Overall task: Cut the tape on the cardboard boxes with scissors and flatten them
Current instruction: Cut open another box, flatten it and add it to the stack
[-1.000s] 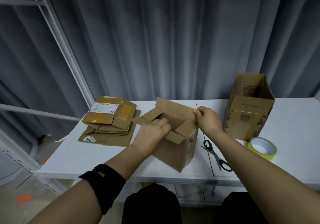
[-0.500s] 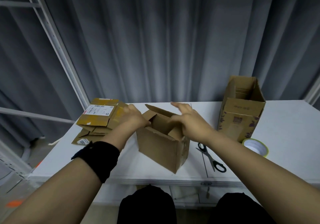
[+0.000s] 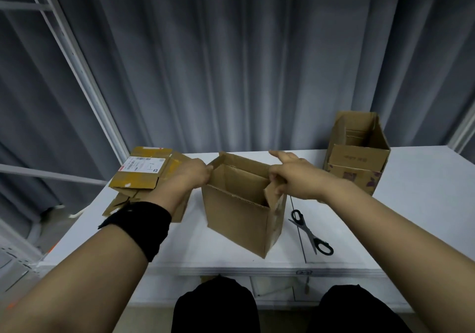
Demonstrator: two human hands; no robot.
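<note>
Grey curtain behind, white table (image 3: pixel 411 217) up front; open cardboard box (image 3: pixel 239 217) stands mid-table, left hand (image 3: pixel 189 176) gripping its left rim, right hand (image 3: pixel 295 178) pinching its right flap; scissors (image 3: pixel 309 232) lie just right of that box, flattened boxes (image 3: pixel 144 176) to its left, second box (image 3: pixel 357 158) beyond on its right.

Centre box (image 3: pixel 239 219): matt brown cardboard, rough cut edges. Flattened boxes (image 3: pixel 136 181): same cardboard, white paper label (image 3: pixel 142 164). Scissors (image 3: pixel 307 231): grey metal blades, black plastic handles. Bench (image 3: pixel 411 217): smooth matt white. Curtain (image 3: pixel 231 62): grey cloth. Wristband (image 3: pixel 138 227): black cloth.
</note>
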